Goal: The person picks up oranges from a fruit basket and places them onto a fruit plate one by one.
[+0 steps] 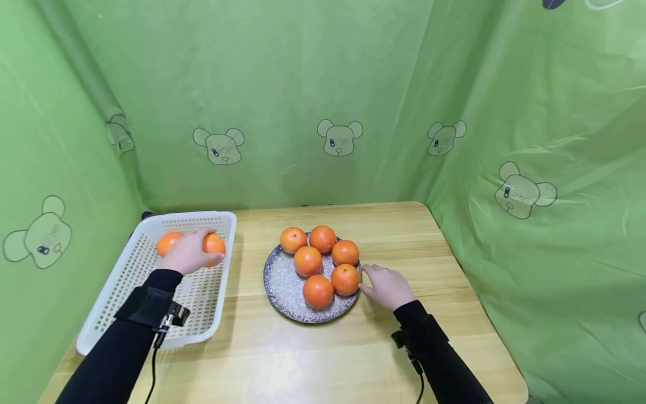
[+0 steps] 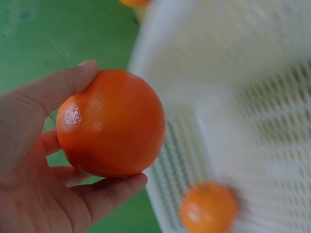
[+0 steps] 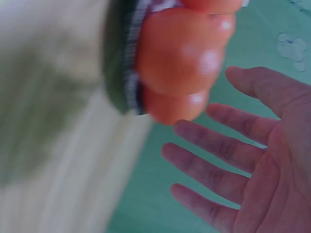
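Over the white basket [image 1: 229,224], my left hand [image 1: 189,253] grips an orange [image 2: 114,124] between thumb and fingers. Another orange [image 2: 209,208] lies inside the basket, beyond that hand. My right hand [image 1: 388,286] is at the right rim of a speckled plate [image 1: 287,300], its fingers spread beside the nearest orange [image 1: 345,279]. In the right wrist view the right palm [image 3: 277,194] holds nothing; whether a fingertip touches fruit is hard to tell. Several oranges sit on the plate, mostly toward its back and right, among them a front one [image 1: 318,292].
A wooden table [image 1: 383,365] bears the basket on the left and the plate near the middle. Green curtains [image 1: 282,73] with printed bear heads enclose the back and both sides. A cable [image 1: 153,370] hangs from the left wrist camera, and another [image 1: 421,387] from the right.
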Tool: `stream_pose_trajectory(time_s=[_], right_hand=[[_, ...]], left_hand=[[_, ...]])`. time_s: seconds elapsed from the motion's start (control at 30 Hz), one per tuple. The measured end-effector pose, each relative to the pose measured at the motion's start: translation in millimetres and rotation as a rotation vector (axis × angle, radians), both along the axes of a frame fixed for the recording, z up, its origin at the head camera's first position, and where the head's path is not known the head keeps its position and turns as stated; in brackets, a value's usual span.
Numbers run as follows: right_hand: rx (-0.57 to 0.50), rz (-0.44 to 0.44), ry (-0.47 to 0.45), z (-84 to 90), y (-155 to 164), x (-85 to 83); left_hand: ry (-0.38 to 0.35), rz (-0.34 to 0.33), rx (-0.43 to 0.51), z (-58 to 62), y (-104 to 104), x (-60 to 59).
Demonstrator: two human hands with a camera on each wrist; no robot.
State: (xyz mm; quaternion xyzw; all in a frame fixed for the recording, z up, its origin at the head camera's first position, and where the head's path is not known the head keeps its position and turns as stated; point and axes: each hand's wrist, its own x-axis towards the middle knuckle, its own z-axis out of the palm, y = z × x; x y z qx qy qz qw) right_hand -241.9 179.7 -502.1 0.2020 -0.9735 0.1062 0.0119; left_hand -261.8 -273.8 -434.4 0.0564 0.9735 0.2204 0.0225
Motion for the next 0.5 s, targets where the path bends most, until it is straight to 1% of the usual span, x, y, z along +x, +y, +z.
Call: stream_pose_trajectory(time_s=[0.1, 0.2, 0.23, 0.4, 0.5], right_hand=[[-0.002, 0.042, 0.071, 13.1, -12.9, 4.1], [-0.032, 0.114, 0.153, 24.7, -28.7, 9.3], [-0.042, 0.146, 0.184, 28.2, -34.4, 11.1], [-0.092, 0.307, 0.360, 38.6, -62.2, 18.8], [-0.128, 0.377, 0.455, 38.3, -75.2, 23.2]], left_hand=[[0.040, -0.027, 0.070, 6.9, 24.6, 7.3], [0.062, -0.072, 0.145, 8.4, 52.1, 14.4], [0.060, -0.089, 0.164, 8.4, 61.6, 17.1], [0.030, -0.217, 0.235, 9.2, 106.7, 32.2], [0.027, -0.298, 0.258, 10.2, 128.1, 41.0]])
